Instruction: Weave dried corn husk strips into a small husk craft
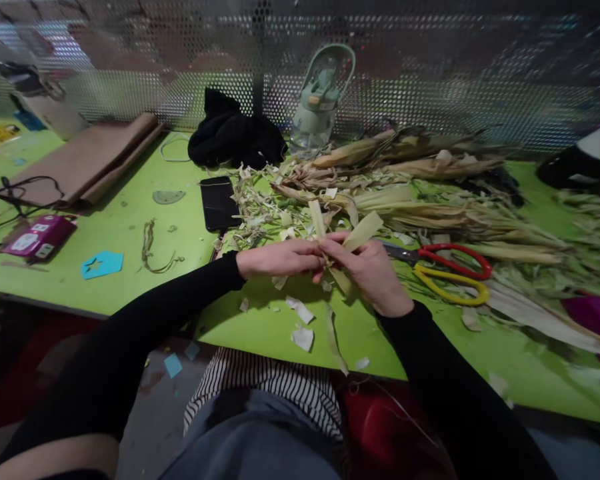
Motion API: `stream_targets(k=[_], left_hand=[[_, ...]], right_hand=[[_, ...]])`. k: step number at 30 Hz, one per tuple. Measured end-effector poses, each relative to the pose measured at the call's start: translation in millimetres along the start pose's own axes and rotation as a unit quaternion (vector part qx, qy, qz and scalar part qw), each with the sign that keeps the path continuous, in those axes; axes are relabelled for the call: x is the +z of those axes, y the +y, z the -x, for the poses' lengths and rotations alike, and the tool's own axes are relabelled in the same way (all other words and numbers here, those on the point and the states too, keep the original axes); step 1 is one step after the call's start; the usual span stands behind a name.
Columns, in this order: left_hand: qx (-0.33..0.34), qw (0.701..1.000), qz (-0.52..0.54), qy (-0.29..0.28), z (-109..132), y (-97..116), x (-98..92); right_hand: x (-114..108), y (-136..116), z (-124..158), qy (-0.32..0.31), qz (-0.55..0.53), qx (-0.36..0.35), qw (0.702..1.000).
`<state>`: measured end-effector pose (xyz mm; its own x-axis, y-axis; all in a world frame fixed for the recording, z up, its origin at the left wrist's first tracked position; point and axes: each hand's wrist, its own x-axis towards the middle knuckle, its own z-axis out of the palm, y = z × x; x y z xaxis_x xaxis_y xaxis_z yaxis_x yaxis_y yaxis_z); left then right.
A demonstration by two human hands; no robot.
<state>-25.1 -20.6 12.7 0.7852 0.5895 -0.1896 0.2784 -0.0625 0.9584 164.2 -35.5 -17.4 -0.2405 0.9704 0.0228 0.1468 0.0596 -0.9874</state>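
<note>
Both hands meet over the front of the green table. My left hand [287, 259] pinches pale corn husk strips [363, 230] from the left. From the right, my right hand [375, 270] grips the same strips, its thumb near my left fingertips. The strips cross, with ends sticking up between the hands and one hanging below. My fingers hide where they cross. Just right of my right hand lie scissors [450, 261] with one red and one yellow handle. Husk scraps [303, 338] lie on the table below my hands.
Dried corn husks [405, 157] are heaped behind my hands. A black phone [219, 203] lies left of the heap. At the back stand a green bottle [320, 107] and black cloth [235, 133]. Brown paper [90, 157], a purple power strip [40, 237] and blue paper [102, 265] are at left.
</note>
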Motion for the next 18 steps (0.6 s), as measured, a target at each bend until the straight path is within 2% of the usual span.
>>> stream_targets(k=[2,5,7,10,13,18], left_hand=[[-0.006,0.999,0.05,0.019,-2.7,-3.8,2.2],[-0.001,0.986,0.139,0.093,-7.1,-10.5,7.5],[-0.007,0.977,0.157,0.143,-8.8,-11.9,11.1],[-0.013,0.972,0.139,0.187,-9.9,-9.0,15.7],[-0.014,0.972,0.121,0.202,-10.9,-4.6,18.9],[-0.007,0.966,0.125,0.225,-13.0,1.0,22.5]], right_hand=[[2.9,1.9,-0.4,0.053,-0.017,-0.022,0.998],[5.7,6.6,-3.2,0.141,0.001,-0.078,0.987],[6.2,9.2,-4.5,0.173,0.037,-0.11,0.978],[6.6,10.0,-3.8,0.174,0.064,-0.118,0.976],[7.3,7.4,-1.4,0.161,0.061,-0.105,0.98],[7.7,7.4,-0.3,0.179,0.041,-0.103,0.978]])
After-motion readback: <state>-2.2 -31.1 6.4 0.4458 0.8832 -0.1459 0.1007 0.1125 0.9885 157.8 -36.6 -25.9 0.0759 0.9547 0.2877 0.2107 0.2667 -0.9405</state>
